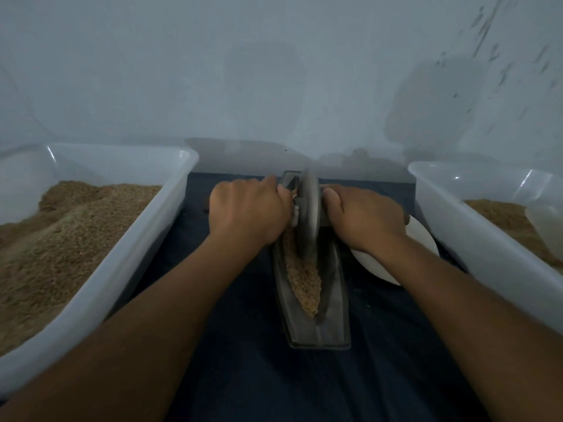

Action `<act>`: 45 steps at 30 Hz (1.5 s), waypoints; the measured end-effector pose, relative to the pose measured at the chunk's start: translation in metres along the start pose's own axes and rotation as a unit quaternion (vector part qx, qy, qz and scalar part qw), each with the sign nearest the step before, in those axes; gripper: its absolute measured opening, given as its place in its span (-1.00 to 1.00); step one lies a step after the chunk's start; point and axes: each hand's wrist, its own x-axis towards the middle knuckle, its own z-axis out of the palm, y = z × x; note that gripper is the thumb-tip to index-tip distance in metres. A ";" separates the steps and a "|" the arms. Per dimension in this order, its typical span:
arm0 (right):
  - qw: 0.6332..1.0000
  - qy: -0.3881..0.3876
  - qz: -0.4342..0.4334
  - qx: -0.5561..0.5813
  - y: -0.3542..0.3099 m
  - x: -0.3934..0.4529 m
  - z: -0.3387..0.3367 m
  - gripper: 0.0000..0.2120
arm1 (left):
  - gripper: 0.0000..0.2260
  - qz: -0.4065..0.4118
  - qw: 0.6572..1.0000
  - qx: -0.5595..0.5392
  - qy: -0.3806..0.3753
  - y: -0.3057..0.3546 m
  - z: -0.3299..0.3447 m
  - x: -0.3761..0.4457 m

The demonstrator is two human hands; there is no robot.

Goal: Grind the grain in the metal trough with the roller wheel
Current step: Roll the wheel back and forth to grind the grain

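Observation:
A long grey metal trough [335, 327] lies lengthwise on a dark cloth in the middle. Brown grain [304, 278] fills its groove at the near end. A grey roller wheel [308, 214] stands upright in the groove toward the far end. My left hand [248, 210] grips the wheel's handle on the left side. My right hand [367, 219] grips the handle on the right side. Both handle ends are hidden inside my fists.
A large white tub [146, 248] heaped with brown grain stands on the left. A second white tub [475, 236] with grain and a pale scoop [545, 226] stands on the right. A white plate [423, 239] lies under my right wrist. A pale wall rises close behind.

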 end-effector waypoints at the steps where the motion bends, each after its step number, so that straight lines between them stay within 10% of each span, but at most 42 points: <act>1: 1.000 -0.013 0.008 0.004 0.002 0.007 0.002 -0.56 | -0.69 -0.007 1.000 -0.011 -0.009 -0.001 0.003 0.006; 8: 0.996 -0.081 0.041 0.006 0.003 0.048 0.005 -0.53 | -0.64 -0.076 0.989 -0.054 -0.115 -0.008 0.016 0.035; 37: 0.992 0.128 -0.006 0.005 -0.023 -0.071 -0.031 -0.58 | -0.50 0.013 1.000 0.023 0.007 0.004 -0.039 -0.054; 45: 1.000 0.016 -0.005 -0.005 -0.003 -0.012 -0.003 -0.55 | -0.61 -0.004 0.999 -0.002 -0.037 0.002 -0.007 -0.006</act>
